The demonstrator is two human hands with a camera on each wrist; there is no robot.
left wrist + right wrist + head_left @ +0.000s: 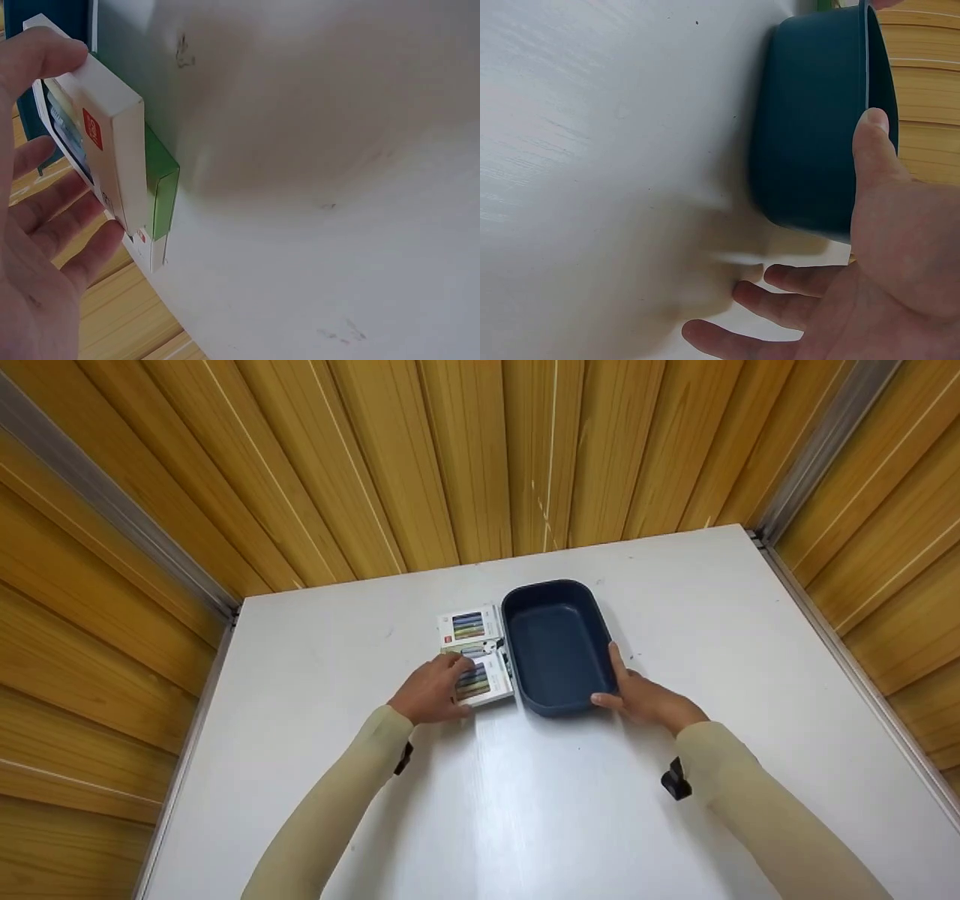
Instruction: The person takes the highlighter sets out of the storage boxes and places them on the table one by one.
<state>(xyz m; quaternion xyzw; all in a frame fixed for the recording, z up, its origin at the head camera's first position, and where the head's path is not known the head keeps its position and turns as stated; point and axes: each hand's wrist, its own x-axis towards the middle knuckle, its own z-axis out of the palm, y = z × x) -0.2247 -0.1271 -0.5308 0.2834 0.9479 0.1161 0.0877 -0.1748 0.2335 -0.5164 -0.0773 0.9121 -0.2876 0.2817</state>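
My left hand [431,690] grips the nearer white box of coloured sticks [491,684], thumb on one side and fingers on the other. Its red label shows in the left wrist view, with a green box [161,184] close behind it. Farther off lies a second white box [487,622] with a similar window of coloured sticks. A dark blue rectangular bin [559,660], open side up, stands right of the boxes. At its front right corner is my right hand [649,701], thumb touching the rim. Its lower fingers [780,304] are straight and spread, apart from the wall.
Everything stands on a white table [570,810] with a few dark marks. Wood-patterned panels [465,457] rise behind it and at both sides, with grey metal rails [112,495] at the corners.
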